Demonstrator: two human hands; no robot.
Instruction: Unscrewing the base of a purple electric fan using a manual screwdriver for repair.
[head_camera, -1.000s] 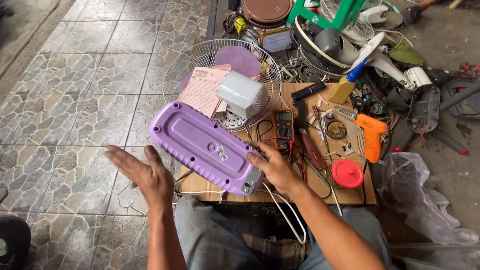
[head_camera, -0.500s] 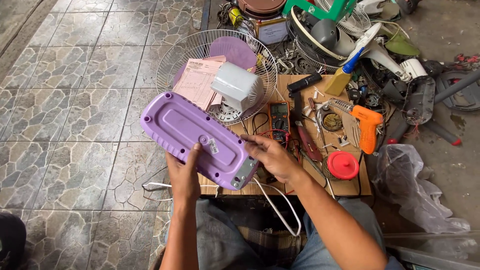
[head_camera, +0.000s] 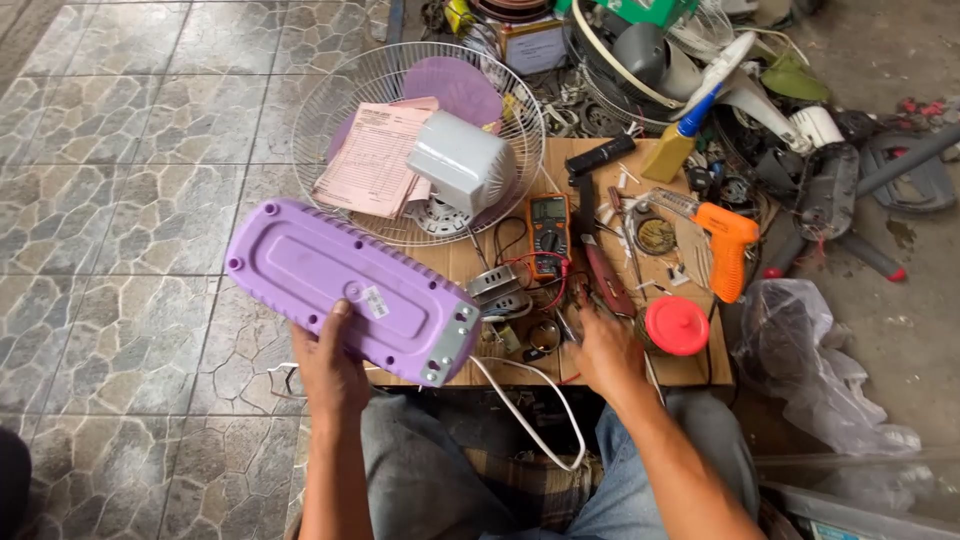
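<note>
1 purple housing (head_camera: 350, 290): moulded plastic, oblong with rounded corners, smooth recessed panel, ribbed rim, 1 small white label near the middle; it lies tilted across the left edge of 1 low wooden board (head_camera: 690, 368), half overhanging the floor.
1 left hand (head_camera: 330, 368): gripping the housing's near edge from below, thumb laid flat on the panel beside the label.
1 right hand (head_camera: 608, 350): palm down on the board, fingers curled among small metal tools; what it pinches, if anything, cannot be told.
1 white cord (head_camera: 530, 400): round, flexible, looping from the housing's grey end toward the lap.
1 multimeter (head_camera: 548, 228): orange-edged, dark face, with red and black leads.
1 glue gun (head_camera: 722, 240): orange plastic, pistol-shaped.
1 red lid (head_camera: 677, 326): round, glossy plastic.
1 wire fan guard (head_camera: 420, 70): circular, pale metal, holding 1 white motor cover (head_camera: 462, 160), boxy and smooth, and what seems to be 1 pad of pink paper forms (head_camera: 375, 160).
1 clear plastic bag (head_camera: 800, 340): crumpled, right of the board.
Floor (head_camera: 120, 200): stone-patterned tiles, grey-brown.
</note>
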